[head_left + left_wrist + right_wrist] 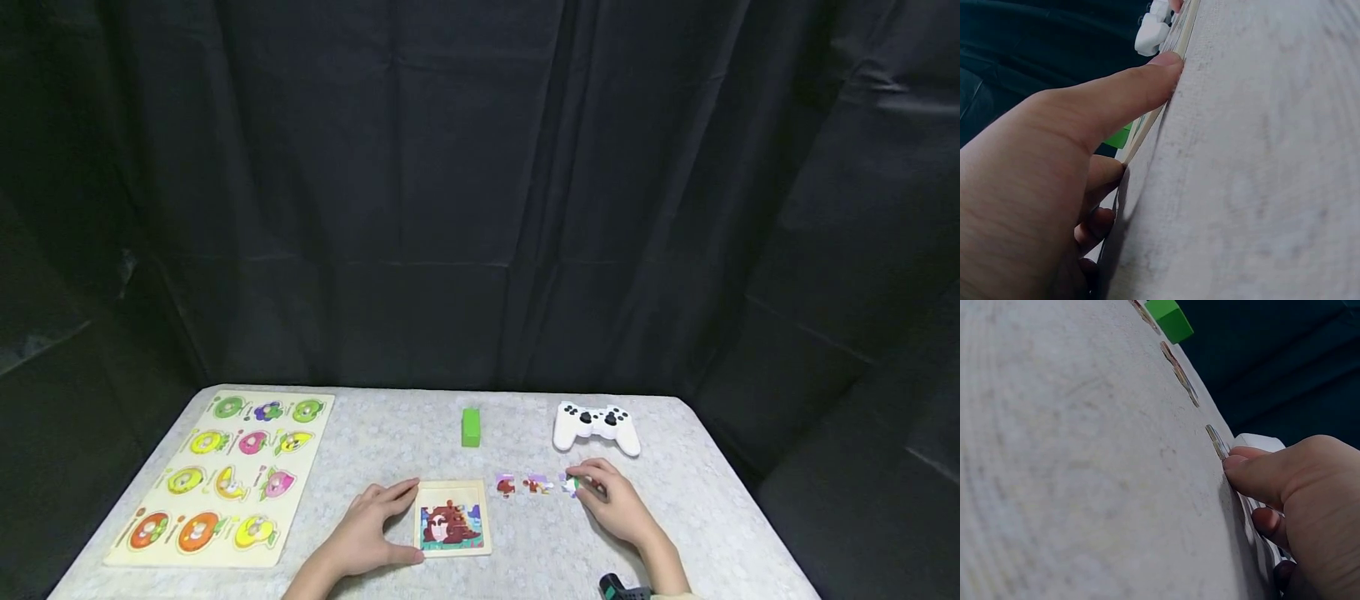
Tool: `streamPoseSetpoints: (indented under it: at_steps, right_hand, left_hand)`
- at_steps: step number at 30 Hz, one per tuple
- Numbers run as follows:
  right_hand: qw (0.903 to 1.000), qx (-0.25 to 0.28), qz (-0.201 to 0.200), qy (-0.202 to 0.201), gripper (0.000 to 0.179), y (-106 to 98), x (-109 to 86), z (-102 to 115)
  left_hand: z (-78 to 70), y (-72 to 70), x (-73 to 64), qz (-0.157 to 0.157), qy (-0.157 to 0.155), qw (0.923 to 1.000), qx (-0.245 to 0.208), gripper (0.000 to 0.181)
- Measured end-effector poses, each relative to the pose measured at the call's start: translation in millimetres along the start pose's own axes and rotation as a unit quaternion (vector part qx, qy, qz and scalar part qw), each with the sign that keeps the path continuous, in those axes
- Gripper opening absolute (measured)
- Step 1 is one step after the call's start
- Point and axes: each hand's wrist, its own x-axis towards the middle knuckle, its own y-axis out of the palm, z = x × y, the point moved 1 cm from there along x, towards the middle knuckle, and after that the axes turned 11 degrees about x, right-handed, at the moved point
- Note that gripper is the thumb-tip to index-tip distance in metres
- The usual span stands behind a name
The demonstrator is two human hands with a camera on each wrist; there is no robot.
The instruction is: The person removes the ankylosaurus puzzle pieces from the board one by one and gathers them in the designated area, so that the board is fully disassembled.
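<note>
A square wooden jigsaw tray [486, 521] lies partly filled with a picture of a brown animal; its upper part shows bare wood. My left hand [363, 533] holds the tray's left side, thumb at the near corner and index finger at the far one. To the right, my right hand [618, 507] pinches a white and purple jigsaw piece [1216, 442] between thumb and index finger, low at the tabletop. Between tray and right hand lie two more pieces, one brown and purple [506, 486] and one with orange and brown [537, 484].
A green block [471, 427] stands behind the loose pieces. Beyond my right hand is a white game controller [596, 425]. A large fruit puzzle board [225, 458] covers the table's left side. Black cloth [450, 208] hangs behind the table.
</note>
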Motion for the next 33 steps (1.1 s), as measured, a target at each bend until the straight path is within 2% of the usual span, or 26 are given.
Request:
streamPoseSetpoints:
  at_steps: [7,14,21,27,33]
  right_hand:
    - [1.0,0.002,-0.002,0.009,0.028,1,-6.9,-1]
    - [1.0,0.002,-0.004,0.009,0.028,4,-1.5,2]
    - [0.9998,-0.006,-0.002,-0.02,0.029,5,5.5,5]
    - [0.9996,0.002,-0.001,-0.029,0.029,2,3.7,5]
    - [0.9997,0.004,-0.012,-0.019,0.031,-3,-2.8,0]
  left_hand:
    - [2.4,4.8,-3.6,0.016,-0.002,0.9998,-0.006,0.101]
    - [3.8,-0.2,-4.5,0.02,-0.007,0.9998,-0.003,0.101]
    - [4.1,-3.2,-6.3,0.019,-0.024,0.9995,-0.009,0.101]
    - [1.3,-4.7,-5.6,0.01,-0.017,0.9998,-0.008,0.099]
    - [-0.9,-1.6,0.3,0.023,-0.006,0.9997,-0.011,0.1]
